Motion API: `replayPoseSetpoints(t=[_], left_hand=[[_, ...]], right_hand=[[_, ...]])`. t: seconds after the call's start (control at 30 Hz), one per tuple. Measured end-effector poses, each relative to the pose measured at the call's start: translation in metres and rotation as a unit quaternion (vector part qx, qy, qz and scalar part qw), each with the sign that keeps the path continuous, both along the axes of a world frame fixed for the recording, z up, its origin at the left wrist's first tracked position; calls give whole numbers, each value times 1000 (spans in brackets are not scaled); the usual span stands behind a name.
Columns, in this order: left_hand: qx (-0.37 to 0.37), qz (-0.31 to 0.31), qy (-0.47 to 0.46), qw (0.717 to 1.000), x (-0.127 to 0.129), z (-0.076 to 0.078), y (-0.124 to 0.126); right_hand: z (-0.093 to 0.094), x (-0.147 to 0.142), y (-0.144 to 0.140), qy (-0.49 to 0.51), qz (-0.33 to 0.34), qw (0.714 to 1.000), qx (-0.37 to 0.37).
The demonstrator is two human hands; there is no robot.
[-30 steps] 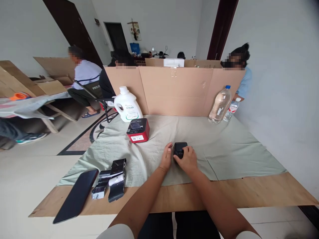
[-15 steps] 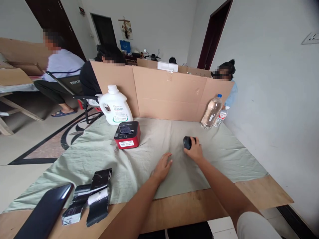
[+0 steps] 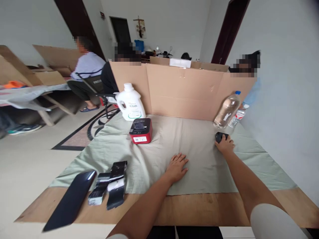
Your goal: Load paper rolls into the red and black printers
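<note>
Pretty bright, soft daylight all around my cloth (image 3: 149,156), barely any shadows. Wide-angle lens bends the walls at the edges, and the phone (image 3: 68,200) left of it looks smeared.

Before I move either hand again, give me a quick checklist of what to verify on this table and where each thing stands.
1. Right hand grip on the small black device: cannot tell; fingers cover its near edge, closure hidden.
2. Gap between that device and the clear water bottle: not ok; they sit close together.
3. Left hand free: ok; it lies flat on the green cloth, holding nothing.
4. Red and black box out of the way: ok; well apart from both hands.
5. White jug upright: ok; cap on.
6. Dark phone on the table: not ok; near the front edge.
</note>
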State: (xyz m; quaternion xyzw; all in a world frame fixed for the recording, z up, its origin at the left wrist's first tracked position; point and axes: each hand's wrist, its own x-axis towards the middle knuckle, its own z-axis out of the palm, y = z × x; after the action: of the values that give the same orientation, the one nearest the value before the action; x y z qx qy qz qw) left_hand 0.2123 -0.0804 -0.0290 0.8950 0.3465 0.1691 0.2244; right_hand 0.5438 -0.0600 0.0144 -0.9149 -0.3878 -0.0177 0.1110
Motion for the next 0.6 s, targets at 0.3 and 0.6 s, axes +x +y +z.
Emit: replayPoseSetpoints(t=[0.3, 0.6], left_hand=[[-5, -13, 127, 992, 4, -6, -27], [-10, 307, -22, 951, -94, 52, 8]], right_hand=[[-54, -147, -31, -31, 318, 947, 26], [-58, -199, -58, -45, 328, 942, -55]])
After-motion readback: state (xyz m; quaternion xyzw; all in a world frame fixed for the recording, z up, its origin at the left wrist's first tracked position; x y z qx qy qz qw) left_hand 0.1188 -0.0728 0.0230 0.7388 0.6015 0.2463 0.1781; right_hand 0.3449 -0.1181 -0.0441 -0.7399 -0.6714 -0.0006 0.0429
